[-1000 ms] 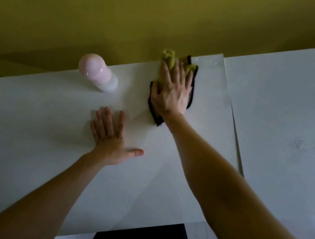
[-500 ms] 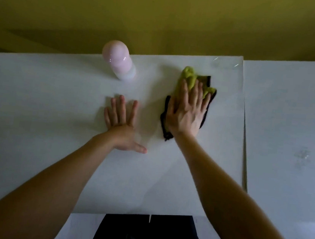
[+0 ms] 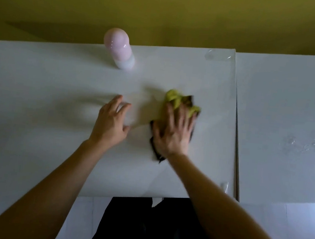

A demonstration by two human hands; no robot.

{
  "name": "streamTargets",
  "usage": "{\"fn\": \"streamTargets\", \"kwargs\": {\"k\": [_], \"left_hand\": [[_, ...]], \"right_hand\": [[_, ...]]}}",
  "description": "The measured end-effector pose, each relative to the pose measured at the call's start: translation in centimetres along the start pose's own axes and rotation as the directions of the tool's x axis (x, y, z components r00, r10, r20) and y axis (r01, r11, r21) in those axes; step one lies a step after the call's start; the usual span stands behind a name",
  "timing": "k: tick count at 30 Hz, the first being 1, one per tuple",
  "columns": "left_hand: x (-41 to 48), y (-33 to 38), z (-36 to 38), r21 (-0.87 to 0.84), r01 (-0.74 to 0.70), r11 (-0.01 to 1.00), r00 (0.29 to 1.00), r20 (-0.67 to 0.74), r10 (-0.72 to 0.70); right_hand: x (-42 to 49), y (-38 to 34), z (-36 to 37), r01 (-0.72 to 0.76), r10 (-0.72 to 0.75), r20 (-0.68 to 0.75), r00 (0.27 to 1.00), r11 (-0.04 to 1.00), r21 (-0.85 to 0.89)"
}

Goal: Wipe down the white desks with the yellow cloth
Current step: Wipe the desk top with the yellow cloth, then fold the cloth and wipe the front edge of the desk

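Right hand (image 3: 172,134) is laid flat on the yellow cloth (image 3: 172,96), fingers spread and straight, and the cloth is pressed to the white desk (image 3: 37,110), not gripped. Bunched yellow folds are seen past the fingertips; a dark edge of the cloth is seen under the palm and by the wrist.

Left hand (image 3: 111,122) is just beside the right hand, on its left. Nothing is held, and the fingers are loose and slightly bent. Whether the palm touches the desk cannot be told, because of motion blur.

A pink bottle (image 3: 119,49) is stood upright beyond the left hand, well apart from it, near the far desk edge. A second white desk (image 3: 289,117) is butted up to the right of the right hand, with wet marks seen on it. A yellow wall (image 3: 164,13) is seen beyond both hands.
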State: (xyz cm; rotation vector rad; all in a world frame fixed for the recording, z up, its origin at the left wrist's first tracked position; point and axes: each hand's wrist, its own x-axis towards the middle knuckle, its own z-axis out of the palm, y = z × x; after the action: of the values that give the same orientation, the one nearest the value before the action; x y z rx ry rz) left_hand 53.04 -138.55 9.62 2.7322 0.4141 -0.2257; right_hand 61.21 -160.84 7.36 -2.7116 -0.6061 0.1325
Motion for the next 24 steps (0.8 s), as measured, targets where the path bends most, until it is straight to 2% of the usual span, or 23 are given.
{"fn": "streamTargets", "kwargs": {"k": [2,4,6,8,10,13,17,21,24], "left_hand": [[-0.8,1.5,0.1,0.004,0.016,1.000,0.998,-0.060,-0.016],[-1.7,3.4,0.5,0.004,0.043,0.999,0.996,-0.075,-0.043],[-2.4,5.9,1.2,-0.101,0.096,0.990,0.995,-0.016,-0.098],[-2.6,8.7,1.5,-0.258,0.220,0.941,0.975,0.081,-0.206],[-2.7,11.0,1.9,-0.342,0.376,0.861,0.926,0.161,-0.341],[-3.2,13.3,2.7,-0.295,0.516,0.804,0.854,0.252,-0.455],[-4.0,16.2,1.9,-0.325,0.496,0.805,0.867,0.144,-0.477],[-5.6,19.8,-0.9,-0.242,0.339,0.909,0.941,0.061,-0.334],[-6.5,22.1,-3.0,-0.209,0.202,0.957,0.979,0.026,-0.201]], "right_hand": [[-3.2,-1.8,0.3,0.175,-0.177,0.106,0.979,0.984,0.028],[-3.0,-0.8,-1.0,0.219,-0.227,0.160,0.961,0.974,0.065],[-1.7,1.2,-3.0,0.242,-0.272,0.195,0.943,0.957,0.161],[-0.6,3.8,-5.3,0.287,-0.341,0.221,0.914,0.927,0.242],[-0.1,7.0,-7.6,0.342,-0.394,0.268,0.879,0.913,0.222],[-0.8,10.8,-11.2,0.324,-0.342,0.368,0.865,0.939,0.112],[-2.7,14.6,-14.4,0.271,-0.285,0.433,0.855,0.958,0.096],[-3.1,16.0,-17.3,0.108,-0.188,0.314,0.930,0.961,0.256],[-2.1,15.0,-19.0,-0.021,-0.125,0.307,0.943,0.901,0.432]]}}
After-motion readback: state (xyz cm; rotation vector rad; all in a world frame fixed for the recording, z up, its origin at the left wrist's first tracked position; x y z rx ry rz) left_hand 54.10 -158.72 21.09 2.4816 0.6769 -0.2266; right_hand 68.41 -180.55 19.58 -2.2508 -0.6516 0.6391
